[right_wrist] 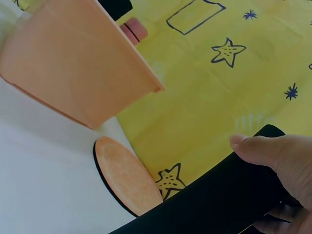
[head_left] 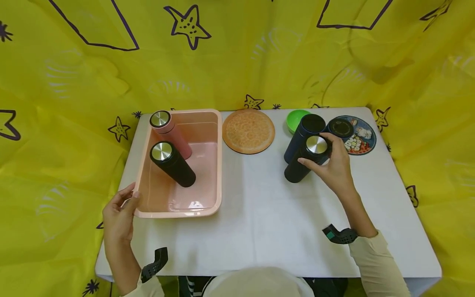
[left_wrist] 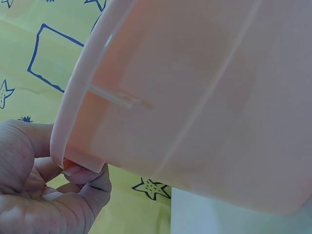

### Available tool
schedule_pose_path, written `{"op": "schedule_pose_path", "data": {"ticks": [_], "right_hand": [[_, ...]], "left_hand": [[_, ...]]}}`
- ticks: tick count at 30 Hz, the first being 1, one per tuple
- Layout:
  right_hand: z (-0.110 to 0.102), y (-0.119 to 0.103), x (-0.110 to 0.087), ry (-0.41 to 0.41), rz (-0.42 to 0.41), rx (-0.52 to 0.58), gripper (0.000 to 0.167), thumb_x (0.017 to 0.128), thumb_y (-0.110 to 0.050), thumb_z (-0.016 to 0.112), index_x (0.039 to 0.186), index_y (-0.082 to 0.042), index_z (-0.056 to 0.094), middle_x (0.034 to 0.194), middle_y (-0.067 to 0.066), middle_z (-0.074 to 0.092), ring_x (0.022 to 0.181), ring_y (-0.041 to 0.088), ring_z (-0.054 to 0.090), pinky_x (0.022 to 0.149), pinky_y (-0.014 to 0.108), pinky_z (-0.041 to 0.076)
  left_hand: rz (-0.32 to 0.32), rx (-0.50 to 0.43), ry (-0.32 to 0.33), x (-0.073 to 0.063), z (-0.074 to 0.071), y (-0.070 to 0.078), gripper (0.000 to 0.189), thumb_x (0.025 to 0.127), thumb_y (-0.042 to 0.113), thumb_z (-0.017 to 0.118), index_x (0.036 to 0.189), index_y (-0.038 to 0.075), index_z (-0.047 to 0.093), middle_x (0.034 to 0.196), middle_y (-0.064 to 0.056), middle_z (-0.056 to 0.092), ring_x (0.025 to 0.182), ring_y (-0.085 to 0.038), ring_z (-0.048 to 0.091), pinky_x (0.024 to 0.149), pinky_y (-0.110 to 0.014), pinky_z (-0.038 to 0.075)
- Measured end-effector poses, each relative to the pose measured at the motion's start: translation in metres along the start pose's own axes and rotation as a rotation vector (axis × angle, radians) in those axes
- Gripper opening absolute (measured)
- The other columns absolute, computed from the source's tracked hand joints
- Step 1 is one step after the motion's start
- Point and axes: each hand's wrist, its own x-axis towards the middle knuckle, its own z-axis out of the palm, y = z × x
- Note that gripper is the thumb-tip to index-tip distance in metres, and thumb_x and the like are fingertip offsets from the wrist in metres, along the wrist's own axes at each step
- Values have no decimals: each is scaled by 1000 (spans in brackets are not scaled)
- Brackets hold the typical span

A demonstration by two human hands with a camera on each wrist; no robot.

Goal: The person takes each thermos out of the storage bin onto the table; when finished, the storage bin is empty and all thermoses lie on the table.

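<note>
My left hand [head_left: 120, 216] pinches the near left rim of a peach plastic tub [head_left: 219, 165]; in the left wrist view its fingers curl under the rim [left_wrist: 73, 122]. Inside the tub stand a pink thermos [head_left: 179, 140] and a black thermos [head_left: 179, 171], both with silver-topped lids. On the right of the table my right hand [head_left: 337, 165] grips another black thermos [head_left: 298, 167] near its silver-topped lid, thumb on the near side. Close behind that one is a dark blue thermos [head_left: 295, 142]. A third dark, round-topped container [head_left: 340, 128] stands just past the fingers, partly hidden by them.
A round tan mat [head_left: 248, 130] lies right of the tub at the table's back. Behind the dark blue thermos sits a green bowl [head_left: 294, 117]. Under the far-right container is a round mat with a food print [head_left: 361, 142]. Yellow patterned cloth [head_left: 230, 62] hangs around the white table [head_left: 271, 235].
</note>
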Motion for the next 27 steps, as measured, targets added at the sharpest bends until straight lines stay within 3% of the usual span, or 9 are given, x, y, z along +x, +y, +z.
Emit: {"op": "schedule_pose_path", "data": {"ticks": [8,20,22,25,27], "right_hand": [[-2,-3,-2,0,20,-1,89,68,-14,90,140,3,40,131,25,49,114,34,51,84,4,33],[-3,-6,-4,18,25,6,88,68,-14,90,140,1,43,133,22,50,118,32,52,82,-1,35],[-3,-7,-4,24,24,-14,87,68,-15,90,140,0,43,133,22,50,118,32,52,86,7,43],[-4,-8,-5,33,19,-43,86,69,-15,90,140,-1,44,132,21,50,118,32,52,91,31,55],[-5,-9,-6,45,6,-58,85,68,-15,90,140,-1,46,130,21,51,116,31,53,91,32,56]], "left_hand": [[5,2,-11,-1,0,0,42,91,10,68,131,2,60,104,0,56,97,-12,61,76,-14,55],[7,7,-10,0,-1,0,41,91,9,67,131,2,60,104,0,56,95,-11,62,75,-15,56],[6,5,-11,0,-1,0,42,91,9,67,131,2,60,104,0,56,93,-11,63,75,-15,56],[7,-4,-11,0,-1,0,42,91,8,68,131,2,60,103,-1,56,91,-10,64,75,-15,56],[9,-12,-8,0,-1,-1,41,90,8,68,130,2,61,103,-1,57,90,-9,64,75,-15,56]]}}
